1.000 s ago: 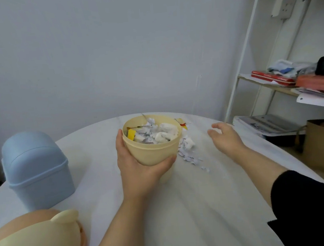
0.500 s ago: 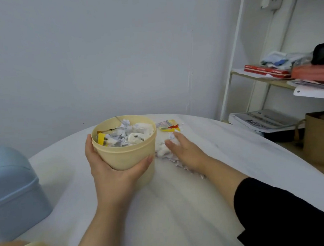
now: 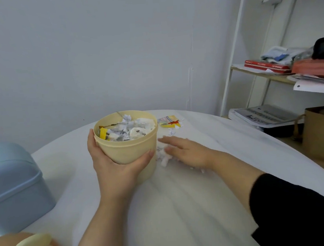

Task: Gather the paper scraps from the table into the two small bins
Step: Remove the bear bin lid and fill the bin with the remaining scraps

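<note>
Your left hand (image 3: 114, 166) grips the bin (image 3: 128, 145). Right hand (image 3: 185, 150) flat, fingers straight, on scraps (image 3: 163, 159) just right of bin on counter (image 3: 184, 209). Scraps likely light, flimsy: sweep together, pinch the clump.

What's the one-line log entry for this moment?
left hand: grips beige bin, nearly full | right hand: open on paper scraps beside it | blue bin: lid on

No text could be read: print on the stacked booklets (image 3: 262, 115) and red book (image 3: 264, 65) beyond the right hand (image 3: 187, 152) was too blurred.
</note>
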